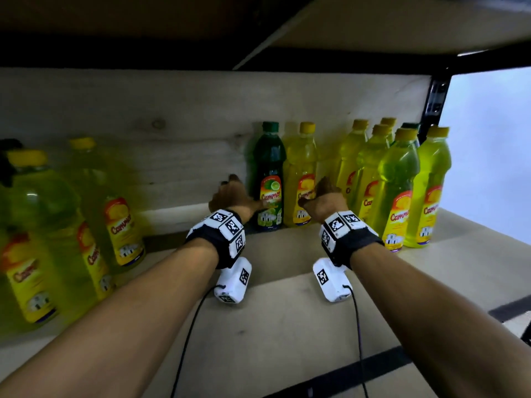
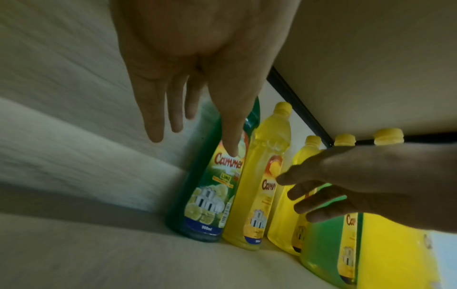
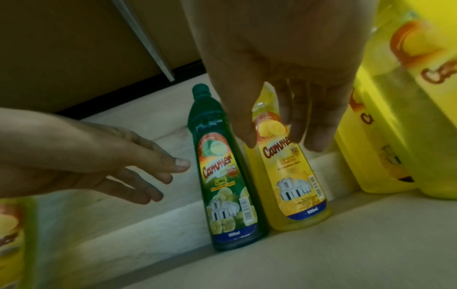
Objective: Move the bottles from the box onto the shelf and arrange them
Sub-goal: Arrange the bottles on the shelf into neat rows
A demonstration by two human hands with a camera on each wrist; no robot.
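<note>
A green lime bottle (image 1: 268,173) (image 2: 205,205) (image 3: 222,185) and a yellow bottle (image 1: 300,168) (image 2: 257,195) (image 3: 291,185) stand upright, side by side, against the shelf's back board. My left hand (image 1: 232,193) (image 2: 193,136) (image 3: 111,162) is stretched out just left of the green bottle with straight fingers and holds nothing. A small gap to the bottle shows in the right wrist view. My right hand (image 1: 321,193) (image 3: 281,136) (image 2: 358,181) hovers in front of the yellow bottle, fingers straight and spread. Whether it touches the bottle I cannot tell. No box is in view.
Several yellow bottles (image 1: 396,182) stand packed at the right end by a black upright post (image 1: 435,101). Large yellow bottles (image 1: 37,225) stand at the left. The shelf board (image 1: 287,311) runs under my arms, and another board hangs low overhead.
</note>
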